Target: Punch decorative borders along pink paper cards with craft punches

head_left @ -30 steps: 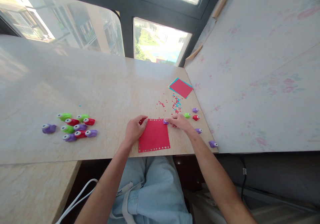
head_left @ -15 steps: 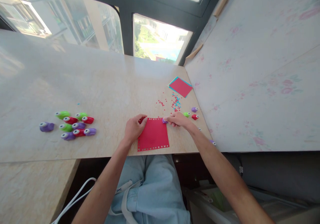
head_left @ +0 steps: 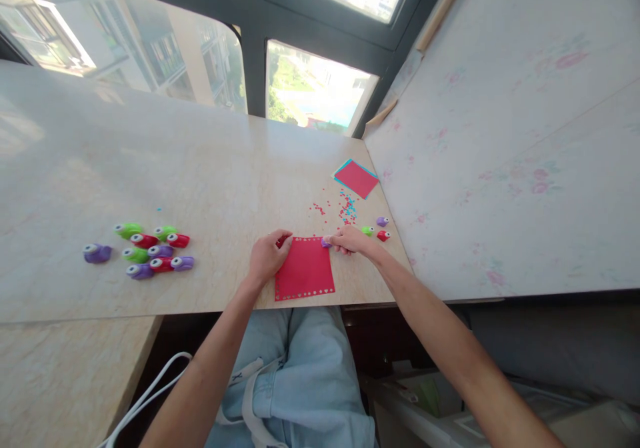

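The left hand presses flat on the red card's far-left corner near the table's edge; the right hand pinches a purple punch on its far-right corner. If the card slides, the holes may land crooked.

The right hand covers most of a purple punch, so its grip cannot be judged. The left hand hides the red paper's far left corner. The scattered confetti is too small to tell shapes.

Sheet between hands, punches far left, scraps behind
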Demonstrator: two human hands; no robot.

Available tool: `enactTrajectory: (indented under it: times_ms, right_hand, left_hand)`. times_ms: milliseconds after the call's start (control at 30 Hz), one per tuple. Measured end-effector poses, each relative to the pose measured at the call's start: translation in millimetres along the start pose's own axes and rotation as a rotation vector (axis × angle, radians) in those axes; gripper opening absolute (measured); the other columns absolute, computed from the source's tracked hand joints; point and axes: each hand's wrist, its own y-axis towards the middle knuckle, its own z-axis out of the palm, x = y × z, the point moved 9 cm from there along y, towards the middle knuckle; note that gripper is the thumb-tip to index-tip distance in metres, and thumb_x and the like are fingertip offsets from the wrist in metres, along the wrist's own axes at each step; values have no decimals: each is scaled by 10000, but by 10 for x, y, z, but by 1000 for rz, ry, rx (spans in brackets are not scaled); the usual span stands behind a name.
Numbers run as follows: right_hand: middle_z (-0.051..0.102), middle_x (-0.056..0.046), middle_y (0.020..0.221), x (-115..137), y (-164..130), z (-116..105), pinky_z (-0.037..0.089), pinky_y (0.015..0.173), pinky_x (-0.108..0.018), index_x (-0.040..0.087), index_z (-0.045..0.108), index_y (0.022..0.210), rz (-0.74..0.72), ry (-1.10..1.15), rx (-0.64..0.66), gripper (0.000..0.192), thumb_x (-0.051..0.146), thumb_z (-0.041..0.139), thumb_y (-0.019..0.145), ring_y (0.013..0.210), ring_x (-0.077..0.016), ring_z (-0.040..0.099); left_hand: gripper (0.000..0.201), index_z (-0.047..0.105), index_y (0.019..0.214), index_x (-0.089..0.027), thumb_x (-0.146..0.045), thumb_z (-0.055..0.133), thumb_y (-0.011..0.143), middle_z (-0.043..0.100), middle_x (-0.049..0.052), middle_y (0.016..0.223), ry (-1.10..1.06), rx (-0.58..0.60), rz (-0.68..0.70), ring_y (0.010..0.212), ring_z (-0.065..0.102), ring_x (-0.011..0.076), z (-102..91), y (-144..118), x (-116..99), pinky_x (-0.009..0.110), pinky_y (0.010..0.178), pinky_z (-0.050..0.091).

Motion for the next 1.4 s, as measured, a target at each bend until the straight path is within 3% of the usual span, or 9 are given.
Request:
enactTrajectory:
  times_ms: [333, 533, 633, 733, 800, 900, 1100, 1400]
  right_hand:
    - [523, 13, 426, -89, -139, 44, 324, 401, -216, 177, 584, 535, -27, 147, -92, 522, 634, 622, 786, 382, -87, 435]
    - [559, -6, 547, -354, -384, -24, 343, 454, -231, 167, 610, 685, -60, 427, -459, 652, 790, 455, 802, 452, -103, 452]
    - [545, 7, 564, -304, -492, -11, 384, 532, -245, 175, 638, 760, -144, 348, -609, 591, 734, 464, 837, 526, -135, 496]
    - [574, 24, 600, -250, -551, 57, 397, 580, -250, 181, 672, 1022, -152, 224, -690, 545, 673, 505, 856, 589, -162, 559]
    - [620, 18, 652, -194, -563, 107, 406, 620, -252, 190, 642, 1187, -156, 101, -698, 559, 634, 538, 863, 652, -176, 606]
    - [684, -11, 764, -103, -547, 174, 418, 673, -261, 217, 609, 1292, -173, -96, -644, 551, 574, 583, 872, 740, -191, 645]
    - [719, -32, 849, -60, -519, 205, 435, 712, -275, 261, 636, 1280, -166, -200, -538, 382, 371, 562, 922, 811, -204, 665]
    - [722, -36, 843, -28, -500, 189, 415, 668, -282, 273, 662, 1233, -152, -192, -522, 365, 413, 585, 904, 797, -215, 667]
  left_hand:
    - [232, 742, 993, -209, -311, 558, 893, 765, 75, 944, -40, -8, 26, 818, 687, 210, 2, -7, -11, 311, 758, 500]
    - [230, 740, 977, -201, -304, 556, 884, 766, 74, 948, -57, -1, 37, 830, 687, 211, -13, -15, -34, 316, 769, 503]
    - [232, 739, 961, -201, -306, 548, 879, 765, 73, 940, -67, -19, 44, 828, 685, 206, -32, -18, -35, 316, 774, 508]
    - [240, 734, 934, -192, -326, 547, 867, 762, 69, 910, -116, -40, 51, 808, 680, 195, -65, -44, -30, 303, 754, 510]
    - [253, 729, 913, -182, -354, 553, 853, 756, 63, 873, -160, -49, 47, 772, 669, 186, -94, -79, -21, 292, 720, 509]
    - [281, 726, 901, -174, -392, 557, 842, 749, 58, 837, -206, -61, 28, 730, 651, 176, -147, -152, -4, 282, 676, 502]
    - [290, 724, 908, -186, -412, 551, 852, 755, 58, 860, -192, -65, -2, 754, 662, 183, -220, -260, -4, 289, 681, 511]
    - [262, 721, 909, -194, -382, 543, 874, 760, 55, 881, -186, -61, -5, 786, 683, 188, -196, -260, 24, 293, 701, 525]
